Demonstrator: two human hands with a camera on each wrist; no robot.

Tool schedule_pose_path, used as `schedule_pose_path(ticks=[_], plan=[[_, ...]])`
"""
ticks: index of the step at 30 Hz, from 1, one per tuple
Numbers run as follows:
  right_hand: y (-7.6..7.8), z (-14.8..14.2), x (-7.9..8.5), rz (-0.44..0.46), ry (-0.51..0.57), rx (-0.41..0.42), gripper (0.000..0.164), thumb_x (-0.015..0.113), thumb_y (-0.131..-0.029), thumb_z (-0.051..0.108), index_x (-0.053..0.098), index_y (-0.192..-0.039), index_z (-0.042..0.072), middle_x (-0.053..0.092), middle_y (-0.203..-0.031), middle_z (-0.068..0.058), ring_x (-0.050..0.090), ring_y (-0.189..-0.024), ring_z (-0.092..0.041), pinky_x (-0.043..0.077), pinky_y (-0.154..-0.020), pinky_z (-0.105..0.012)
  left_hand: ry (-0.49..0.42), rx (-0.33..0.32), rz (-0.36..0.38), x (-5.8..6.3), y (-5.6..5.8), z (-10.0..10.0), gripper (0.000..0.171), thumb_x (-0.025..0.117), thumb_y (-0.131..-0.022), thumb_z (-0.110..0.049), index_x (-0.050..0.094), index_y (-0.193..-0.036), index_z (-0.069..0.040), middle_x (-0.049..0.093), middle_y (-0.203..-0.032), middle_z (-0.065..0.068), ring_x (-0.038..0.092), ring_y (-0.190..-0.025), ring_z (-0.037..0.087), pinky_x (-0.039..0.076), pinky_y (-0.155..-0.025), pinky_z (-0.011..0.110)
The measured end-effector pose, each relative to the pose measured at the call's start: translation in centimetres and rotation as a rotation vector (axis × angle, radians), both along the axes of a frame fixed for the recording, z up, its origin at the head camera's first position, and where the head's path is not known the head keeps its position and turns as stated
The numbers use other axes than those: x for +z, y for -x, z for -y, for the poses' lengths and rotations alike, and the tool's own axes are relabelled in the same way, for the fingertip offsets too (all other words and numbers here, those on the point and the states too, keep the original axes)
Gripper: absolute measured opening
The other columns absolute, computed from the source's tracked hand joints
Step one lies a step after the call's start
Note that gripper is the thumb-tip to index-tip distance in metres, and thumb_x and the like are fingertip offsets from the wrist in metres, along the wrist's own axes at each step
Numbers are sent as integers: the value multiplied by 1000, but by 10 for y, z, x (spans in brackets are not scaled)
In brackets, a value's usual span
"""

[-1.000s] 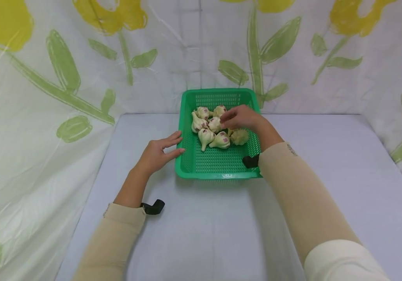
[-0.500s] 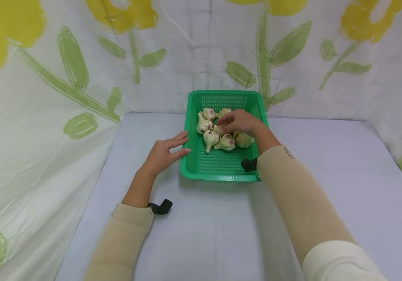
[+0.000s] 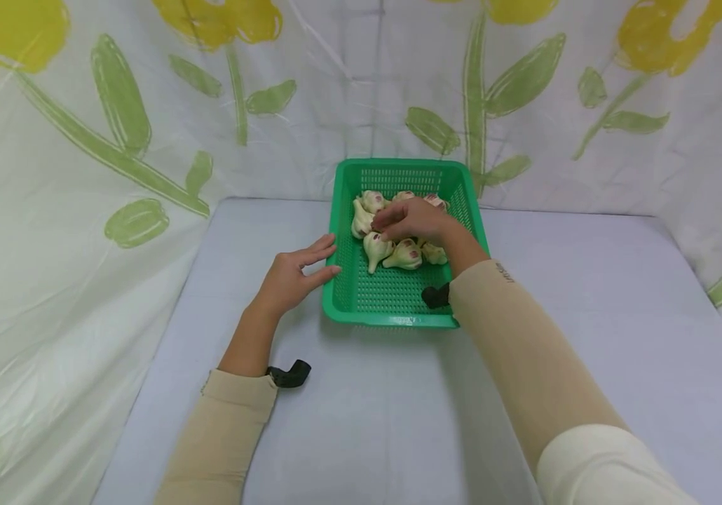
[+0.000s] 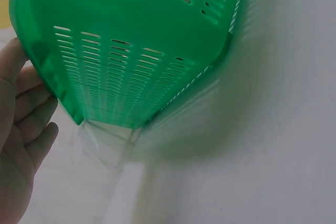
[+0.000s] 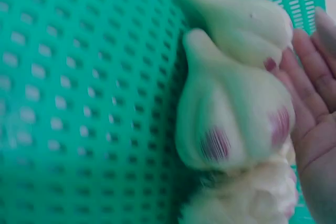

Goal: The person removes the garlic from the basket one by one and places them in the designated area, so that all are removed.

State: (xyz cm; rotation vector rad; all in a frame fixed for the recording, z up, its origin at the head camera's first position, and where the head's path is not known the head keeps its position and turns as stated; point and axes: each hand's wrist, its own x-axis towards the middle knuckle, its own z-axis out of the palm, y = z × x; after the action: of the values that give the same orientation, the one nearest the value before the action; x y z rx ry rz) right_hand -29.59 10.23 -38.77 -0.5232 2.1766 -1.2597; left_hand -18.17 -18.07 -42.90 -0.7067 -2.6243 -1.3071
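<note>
A green perforated plastic basket (image 3: 392,320) holds several white garlic bulbs with purple marks. My left hand (image 3: 287,282) is at the basket's left side, fingers spread and fingertips at the rim. In the left wrist view, its fingers (image 4: 39,111) lie along the outside of the rim. Above the bulbs inside the basket, my right hand (image 3: 420,219) reaches leftward and hides some of them. One garlic bulb (image 3: 376,249) lies just below its fingertips, and another garlic bulb (image 3: 404,254) lies beside that one. The right wrist view has the loosely extended fingers (image 5: 310,72) behind a garlic bulb (image 5: 236,108).
The basket stands on a table with a pale cover (image 3: 361,414), near its back edge. Behind and at the sides hangs a white curtain (image 3: 336,91) with yellow flowers and green leaves. A black wrist camera (image 3: 290,374) is on the left wrist.
My right hand has moved left across the bulbs, and a bulb at the back right has come into view behind it. My left hand stays at the rim.
</note>
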Motion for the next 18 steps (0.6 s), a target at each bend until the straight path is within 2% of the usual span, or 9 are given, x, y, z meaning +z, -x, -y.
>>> schedule_pose_path(ticks=[6, 10, 18], plan=[[4, 5, -9, 0, -23, 40, 43, 73, -89, 14, 64, -132, 14, 63, -134, -4, 55, -128, -20, 48, -104, -39, 9, 0, 2, 3, 1, -2, 52, 71, -90, -35, 61, -135, -9, 52, -146, -4, 49, -135, 14, 45, -108, 38], [5, 6, -12, 0, -32, 54, 45, 73, -88, 11, 64, -132, 12, 61, -137, -4, 49, -135, -21, 42, -111, -38, 11, 12, 35, 3, 0, -2, 54, 69, -91, -39, 60, -136, -13, 50, -147, -6, 48, -136, 13, 44, -108, 38], [7, 6, -20, 28, -94, 114, 58, 76, -87, 15, 56, -141, 16, 55, -144, -1, 41, -141, -20, 39, -114, -39, 4, 21, 37, -1, -1, -2, 54, 70, -90, -40, 60, -136, -14, 50, -147, -5, 49, -136, 14, 44, -108, 39]])
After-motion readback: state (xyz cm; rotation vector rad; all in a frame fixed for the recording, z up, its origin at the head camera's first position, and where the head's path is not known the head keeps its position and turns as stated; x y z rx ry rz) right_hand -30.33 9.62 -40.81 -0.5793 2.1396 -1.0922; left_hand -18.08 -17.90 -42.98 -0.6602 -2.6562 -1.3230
